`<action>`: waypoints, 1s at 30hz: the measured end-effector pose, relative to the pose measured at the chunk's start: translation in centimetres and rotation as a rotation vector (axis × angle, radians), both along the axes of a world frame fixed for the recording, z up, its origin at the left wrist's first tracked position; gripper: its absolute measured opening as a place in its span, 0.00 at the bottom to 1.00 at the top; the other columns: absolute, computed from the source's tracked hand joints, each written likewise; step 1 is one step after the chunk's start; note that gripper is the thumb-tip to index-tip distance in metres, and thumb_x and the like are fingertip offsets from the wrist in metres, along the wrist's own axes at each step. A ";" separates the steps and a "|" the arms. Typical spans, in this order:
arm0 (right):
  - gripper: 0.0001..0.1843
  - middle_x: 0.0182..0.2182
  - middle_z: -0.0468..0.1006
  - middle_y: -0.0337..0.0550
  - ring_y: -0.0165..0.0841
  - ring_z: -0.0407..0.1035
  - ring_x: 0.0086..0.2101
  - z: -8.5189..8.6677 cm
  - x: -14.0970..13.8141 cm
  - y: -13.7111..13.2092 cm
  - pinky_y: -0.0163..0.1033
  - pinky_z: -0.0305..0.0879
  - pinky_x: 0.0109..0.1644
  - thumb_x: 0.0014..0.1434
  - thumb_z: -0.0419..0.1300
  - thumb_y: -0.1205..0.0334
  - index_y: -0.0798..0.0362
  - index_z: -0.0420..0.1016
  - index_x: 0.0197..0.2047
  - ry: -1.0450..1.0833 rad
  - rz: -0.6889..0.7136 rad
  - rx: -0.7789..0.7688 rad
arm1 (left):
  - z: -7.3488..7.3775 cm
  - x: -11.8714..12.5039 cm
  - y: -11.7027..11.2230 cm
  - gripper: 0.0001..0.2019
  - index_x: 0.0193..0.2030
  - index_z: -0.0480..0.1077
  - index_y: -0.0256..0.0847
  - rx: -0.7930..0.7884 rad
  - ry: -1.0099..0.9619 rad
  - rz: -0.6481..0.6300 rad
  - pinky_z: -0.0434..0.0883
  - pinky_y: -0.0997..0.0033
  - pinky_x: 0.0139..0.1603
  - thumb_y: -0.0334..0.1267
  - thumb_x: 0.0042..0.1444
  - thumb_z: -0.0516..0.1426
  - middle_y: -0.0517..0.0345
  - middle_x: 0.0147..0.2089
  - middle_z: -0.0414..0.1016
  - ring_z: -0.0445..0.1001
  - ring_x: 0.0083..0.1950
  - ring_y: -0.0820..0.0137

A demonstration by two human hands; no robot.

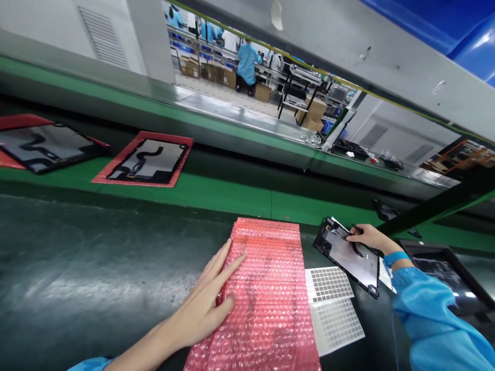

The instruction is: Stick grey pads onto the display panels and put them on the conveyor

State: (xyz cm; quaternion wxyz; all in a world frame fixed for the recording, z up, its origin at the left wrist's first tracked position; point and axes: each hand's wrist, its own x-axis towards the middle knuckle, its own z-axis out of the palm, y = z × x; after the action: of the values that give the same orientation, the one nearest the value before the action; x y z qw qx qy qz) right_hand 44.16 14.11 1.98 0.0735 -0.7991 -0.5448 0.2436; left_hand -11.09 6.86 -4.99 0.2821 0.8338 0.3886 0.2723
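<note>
My left hand (pixel 207 304) lies with fingers spread on the left edge of a stack of red bubble-wrap bags (pixel 266 288). To the right, my right hand (pixel 367 238) pinches a thin black tool that looks like tweezers, over a display panel (pixel 350 257). Black flex cable and dark edging show on that panel's pale back, which is tilted on the bench with white paper partly under it. Its tool tip is hard to tell from the cable. Between the bags and the panel are sheets of small grey square stickers (pixel 332 284).
Two more display panels, one on the left (pixel 50 147) and one nearer the middle (pixel 150 161), rest on red bags on the green ledge. A black-framed screen (pixel 444 273) lies at right, below a slanting green post (pixel 436 203). A metal shelf (pixel 232 116) runs behind; people in blue work beyond.
</note>
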 end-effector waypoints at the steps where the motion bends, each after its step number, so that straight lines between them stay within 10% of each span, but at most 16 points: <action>1: 0.14 0.30 0.77 0.35 0.31 0.74 0.31 0.1 0.1 0.2 0.39 0.73 0.39 0.69 0.68 0.55 0.55 0.76 0.35 0.005 0.008 -0.023 | -0.2 0.0 0.0 0.34 0.81 0.48 0.55 -0.003 0.009 -0.008 0.54 0.35 0.77 0.37 0.70 0.49 0.57 0.85 0.25 0.40 0.83 0.47; 11: 0.20 0.19 0.73 0.35 0.28 0.65 0.19 4.3 -0.8 -0.4 0.34 0.62 0.21 0.56 0.74 0.47 0.54 0.76 0.31 0.145 -0.010 -0.015 | -0.1 0.7 0.1 0.27 0.79 0.54 0.57 -0.002 0.032 0.041 0.55 0.37 0.77 0.42 0.76 0.44 0.57 0.84 0.32 0.45 0.83 0.49; 21: 0.26 0.39 0.85 0.48 0.40 0.76 0.37 15.9 -3.8 -5.9 0.39 0.76 0.40 0.54 0.71 0.41 0.53 0.83 0.47 0.070 -0.022 0.419 | 2.0 0.9 -0.1 0.34 0.80 0.51 0.49 -0.117 0.074 0.000 0.50 0.29 0.77 0.46 0.70 0.54 0.47 0.84 0.27 0.43 0.82 0.43; 25: 0.10 0.42 0.84 0.49 0.38 0.79 0.40 18.8 -12.1 -7.8 0.39 0.75 0.43 0.70 0.58 0.58 0.45 0.81 0.46 -0.127 0.593 0.660 | 2.4 0.8 -0.1 0.36 0.81 0.50 0.46 -0.140 0.049 -0.003 0.53 0.29 0.76 0.46 0.69 0.55 0.44 0.84 0.29 0.43 0.83 0.42; 30: 0.19 0.43 0.81 0.48 0.33 0.74 0.26 16.3 -24.5 -8.2 0.40 0.66 0.24 0.65 0.49 0.79 0.49 0.76 0.41 -0.311 1.213 0.537 | 2.7 0.6 -0.2 0.37 0.81 0.47 0.48 -0.173 0.030 -0.037 0.49 0.30 0.78 0.41 0.68 0.54 0.46 0.84 0.29 0.39 0.83 0.45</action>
State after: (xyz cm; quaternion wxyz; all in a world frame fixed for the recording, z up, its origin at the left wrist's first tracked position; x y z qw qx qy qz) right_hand 19.66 5.95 18.24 0.0404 -0.3323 -0.9421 -0.0197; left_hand -10.53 6.67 -2.26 0.3521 0.8173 0.3994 0.2201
